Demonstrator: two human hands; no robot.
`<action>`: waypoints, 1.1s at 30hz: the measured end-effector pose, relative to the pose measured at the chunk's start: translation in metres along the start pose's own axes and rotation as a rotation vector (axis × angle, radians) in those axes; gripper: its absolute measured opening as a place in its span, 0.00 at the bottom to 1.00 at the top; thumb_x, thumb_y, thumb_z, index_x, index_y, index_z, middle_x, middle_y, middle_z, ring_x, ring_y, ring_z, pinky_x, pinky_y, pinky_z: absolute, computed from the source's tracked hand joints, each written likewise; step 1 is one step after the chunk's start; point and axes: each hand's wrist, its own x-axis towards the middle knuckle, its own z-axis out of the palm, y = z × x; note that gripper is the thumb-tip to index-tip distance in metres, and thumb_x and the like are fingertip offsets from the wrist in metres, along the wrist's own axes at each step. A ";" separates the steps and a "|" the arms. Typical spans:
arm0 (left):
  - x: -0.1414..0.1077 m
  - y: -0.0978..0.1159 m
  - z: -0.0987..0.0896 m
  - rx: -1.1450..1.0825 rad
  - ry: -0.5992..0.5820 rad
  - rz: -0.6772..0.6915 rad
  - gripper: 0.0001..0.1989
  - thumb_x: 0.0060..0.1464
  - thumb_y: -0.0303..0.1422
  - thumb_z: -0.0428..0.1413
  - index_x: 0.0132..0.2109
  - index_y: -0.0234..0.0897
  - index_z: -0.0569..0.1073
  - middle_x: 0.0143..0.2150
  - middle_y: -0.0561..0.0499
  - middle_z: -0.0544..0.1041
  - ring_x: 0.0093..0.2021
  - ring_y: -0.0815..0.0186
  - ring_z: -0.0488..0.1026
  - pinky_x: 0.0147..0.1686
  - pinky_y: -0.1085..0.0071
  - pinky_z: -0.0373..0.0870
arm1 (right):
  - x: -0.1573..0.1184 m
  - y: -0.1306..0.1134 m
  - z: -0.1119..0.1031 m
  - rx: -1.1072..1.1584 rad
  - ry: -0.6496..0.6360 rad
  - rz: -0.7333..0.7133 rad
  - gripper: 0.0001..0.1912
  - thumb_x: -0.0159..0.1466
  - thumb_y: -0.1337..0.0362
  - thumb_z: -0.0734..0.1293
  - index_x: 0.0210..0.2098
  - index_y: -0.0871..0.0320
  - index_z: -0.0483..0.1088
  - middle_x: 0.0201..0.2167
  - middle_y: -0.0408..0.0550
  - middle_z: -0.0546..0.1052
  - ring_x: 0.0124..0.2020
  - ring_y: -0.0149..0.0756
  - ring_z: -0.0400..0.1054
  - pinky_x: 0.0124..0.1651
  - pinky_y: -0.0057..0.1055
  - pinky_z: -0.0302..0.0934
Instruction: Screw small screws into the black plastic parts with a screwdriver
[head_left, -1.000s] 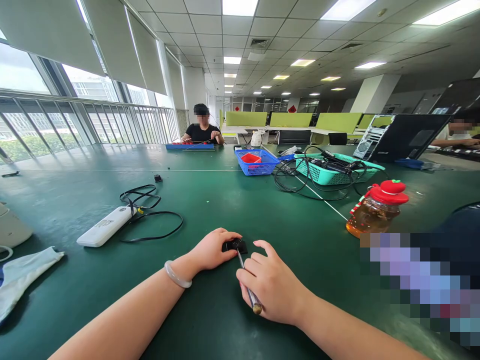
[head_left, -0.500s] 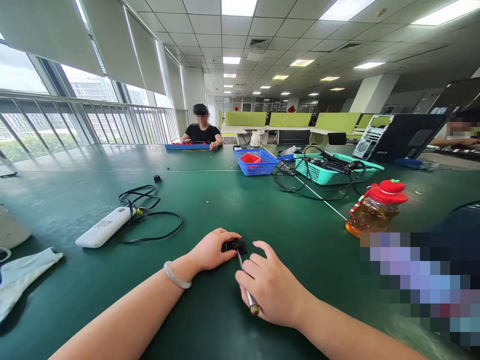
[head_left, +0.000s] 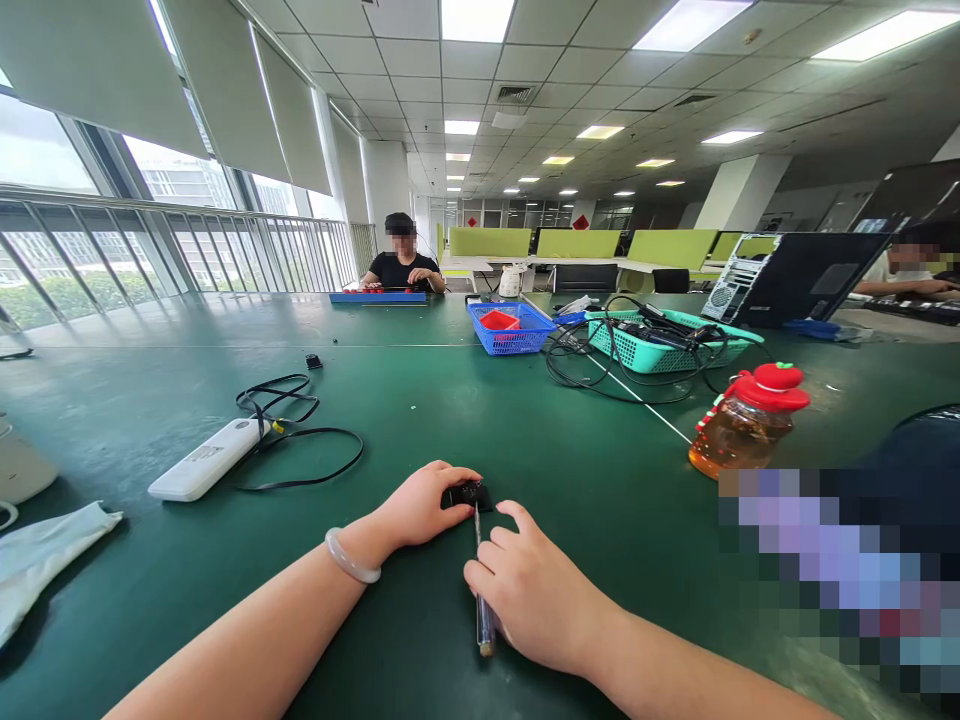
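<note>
On the green table (head_left: pixel 420 640) sits a small flat black part (head_left: pixel 475 494) with fine detail on its top, too small to name. My left hand (head_left: pixel 427 505), with a pale bangle at the wrist, grips the part's left side between thumb and fingers. A slim screwdriver (head_left: pixel 484 625) with a clear handle is held in my right hand (head_left: pixel 529 590), its thin shaft pointing away from me. The tip touches or nearly touches the near edge of the black part. My right index finger is raised off the tool.
Left lies a white power bank (head_left: pixel 202 462) with a black cable (head_left: pixel 330 432). A bottle with a red lid (head_left: pixel 746 420) stands at right. Further back are a blue basket (head_left: pixel 514 340) and a teal basket (head_left: pixel 645 357) of cables. A person (head_left: pixel 401 262) sits across the table.
The screwdriver's handle end has swung left and now points more nearly straight toward me. My right hand has shifted slightly left and down. My left hand still grips the black part.
</note>
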 end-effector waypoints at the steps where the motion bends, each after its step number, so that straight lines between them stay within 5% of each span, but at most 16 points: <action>1: 0.000 0.000 0.000 0.000 -0.001 0.004 0.21 0.52 0.34 0.57 0.54 0.42 0.72 0.48 0.49 0.77 0.48 0.61 0.72 0.51 0.64 0.69 | 0.000 0.000 0.000 0.009 0.019 0.008 0.05 0.61 0.70 0.61 0.30 0.56 0.67 0.24 0.43 0.72 0.29 0.35 0.62 0.59 0.47 0.47; 6: -0.001 0.001 0.000 -0.014 0.002 0.005 0.21 0.51 0.31 0.58 0.53 0.42 0.72 0.48 0.50 0.78 0.49 0.61 0.72 0.52 0.64 0.69 | -0.001 0.002 -0.005 0.108 0.143 0.085 0.05 0.63 0.64 0.61 0.31 0.56 0.67 0.25 0.43 0.72 0.30 0.35 0.62 0.59 0.45 0.48; 18: -0.001 -0.004 0.002 -0.023 0.009 0.015 0.20 0.52 0.33 0.58 0.53 0.43 0.72 0.48 0.50 0.77 0.49 0.60 0.72 0.52 0.63 0.68 | -0.002 0.016 -0.002 0.156 0.423 0.103 0.10 0.60 0.71 0.61 0.41 0.58 0.67 0.26 0.41 0.71 0.27 0.31 0.61 0.53 0.41 0.52; 23: 0.000 -0.003 0.001 -0.026 0.001 0.004 0.20 0.51 0.33 0.58 0.53 0.42 0.72 0.48 0.49 0.77 0.49 0.61 0.72 0.52 0.64 0.68 | -0.003 0.010 -0.002 0.106 0.364 0.043 0.07 0.59 0.71 0.61 0.36 0.56 0.67 0.25 0.41 0.70 0.28 0.32 0.61 0.53 0.41 0.51; 30: 0.000 0.001 0.000 -0.021 0.002 0.016 0.20 0.51 0.31 0.58 0.53 0.42 0.72 0.49 0.50 0.78 0.49 0.61 0.72 0.52 0.64 0.68 | 0.001 0.002 -0.001 0.059 0.070 -0.076 0.02 0.58 0.66 0.63 0.33 0.56 0.65 0.26 0.42 0.71 0.29 0.35 0.62 0.57 0.46 0.48; 33: 0.001 -0.001 0.000 -0.009 0.004 -0.018 0.21 0.52 0.33 0.58 0.54 0.42 0.73 0.47 0.48 0.78 0.47 0.61 0.73 0.51 0.64 0.69 | 0.001 0.010 0.000 0.083 0.133 -0.084 0.01 0.59 0.67 0.62 0.31 0.56 0.65 0.25 0.42 0.70 0.28 0.33 0.61 0.56 0.44 0.50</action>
